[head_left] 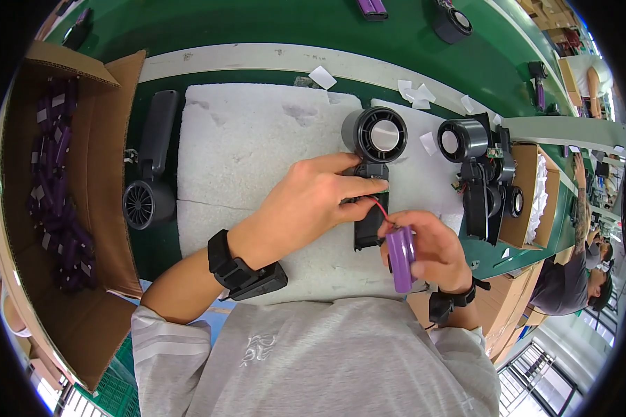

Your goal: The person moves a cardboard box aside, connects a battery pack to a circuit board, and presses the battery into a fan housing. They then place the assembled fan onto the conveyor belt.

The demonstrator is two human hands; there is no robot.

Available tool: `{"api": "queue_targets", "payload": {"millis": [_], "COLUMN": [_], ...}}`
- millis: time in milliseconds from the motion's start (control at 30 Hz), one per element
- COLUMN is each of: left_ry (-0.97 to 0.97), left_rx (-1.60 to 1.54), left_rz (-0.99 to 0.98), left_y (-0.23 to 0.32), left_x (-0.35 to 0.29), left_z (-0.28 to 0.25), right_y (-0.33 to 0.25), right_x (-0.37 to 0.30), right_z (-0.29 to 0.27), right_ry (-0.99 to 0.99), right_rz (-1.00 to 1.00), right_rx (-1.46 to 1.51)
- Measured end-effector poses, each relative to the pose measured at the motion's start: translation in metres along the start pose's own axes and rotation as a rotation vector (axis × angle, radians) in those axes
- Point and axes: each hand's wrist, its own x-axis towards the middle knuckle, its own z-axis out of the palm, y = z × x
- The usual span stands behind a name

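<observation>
Pinching purple battery pack (400,258) in right hand (438,250), beside black fan (368,135); clasping fan with left hand (313,198), perhaps pinching red wire (382,209) too. Likely stiff, slick; grip sides, spare fragile wire.

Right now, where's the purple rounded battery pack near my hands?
Right of centre in the head view, the battery pack is in your right hand, by the thin red wire.

Smooth, glossy plastic battery pack (403,260) and rough, matt foam pad (257,139).
</observation>
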Motion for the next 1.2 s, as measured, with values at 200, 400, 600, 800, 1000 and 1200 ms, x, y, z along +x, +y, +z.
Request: {"api": "queue_targets", "payload": {"millis": [200, 400, 600, 800, 1000, 1200], "left_ry": [-0.006, -0.019, -0.080, -0.074, -0.073, -0.070], "left_rx": [-0.010, -0.019, -0.036, -0.049, -0.040, -0.023], "left_rz": [-0.008, -0.001, -0.020, -0.010, 0.003, 0.013], "left_y": [0.001, 0.003, 0.002, 0.002, 0.000, -0.001], "left_x": [-0.001, 0.001, 0.001, 0.001, 0.001, 0.000], "left_z": [-0.001, -0.003, -0.008, -0.010, -0.009, -0.009], "right_y": [-0.002, -0.010, -0.001, 0.010, 0.016, 0.017], "right_x": [0.000, 0.007, 0.017, 0.026, 0.019, 0.017], "right_z": [0.009, 0.005, 0.007, 0.006, 0.023, 0.027], "right_ry": [0.021, 0.020, 0.124, 0.147, 0.258, 0.318], "right_rz": [-0.054, -0.237, -0.300, -0.487, -0.521, -0.552], "right_rx": [-0.129, -0.773, -0.970, -1.151, -1.220, -1.282]}}
